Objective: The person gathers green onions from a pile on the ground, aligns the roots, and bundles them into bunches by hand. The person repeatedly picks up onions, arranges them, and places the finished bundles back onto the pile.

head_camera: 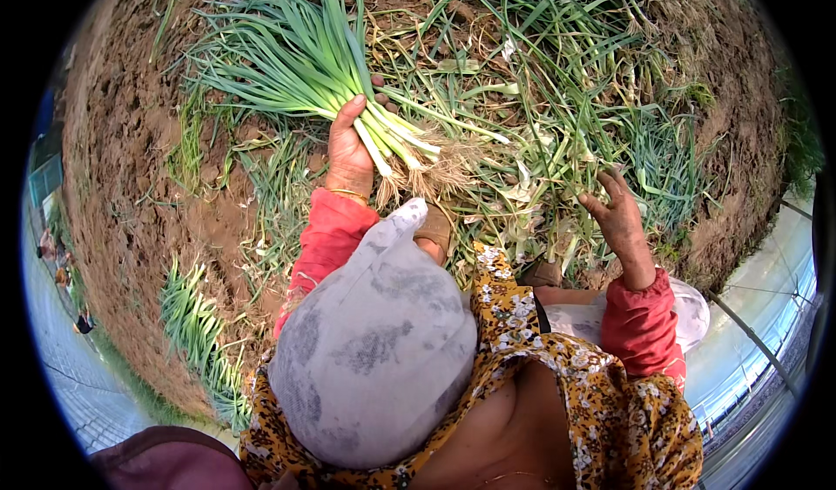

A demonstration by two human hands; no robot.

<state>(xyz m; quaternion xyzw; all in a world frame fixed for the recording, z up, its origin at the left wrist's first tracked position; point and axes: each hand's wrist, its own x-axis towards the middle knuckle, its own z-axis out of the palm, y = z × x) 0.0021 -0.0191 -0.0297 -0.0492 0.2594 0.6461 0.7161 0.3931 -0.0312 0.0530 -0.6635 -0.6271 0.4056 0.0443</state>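
Note:
My left hand (pixel 351 141) is closed round a bunch of green onions (pixel 333 85), its thumb over the pale stems. The green leaves fan out to the upper left, and the stringy roots hang to the lower right, above my shoe. My right hand (pixel 597 193) is at the right with its fingers apart, over a litter of peeled leaves and stalks (pixel 542 183). Nothing shows in its grasp, though its fingertips are close to some stalks. Beyond it lies a heap of uncleaned green onions (pixel 555 7) with long dark leaves.
A row of green onions (pixel 199 333) lies on the brown soil (pixel 117 183) at the lower left. Cut leaves (pixel 666 163) are piled at the right. Plastic sheeting (pixel 751 268) and poles border the plot. Other people (pixel 55 255) are far off at the left edge.

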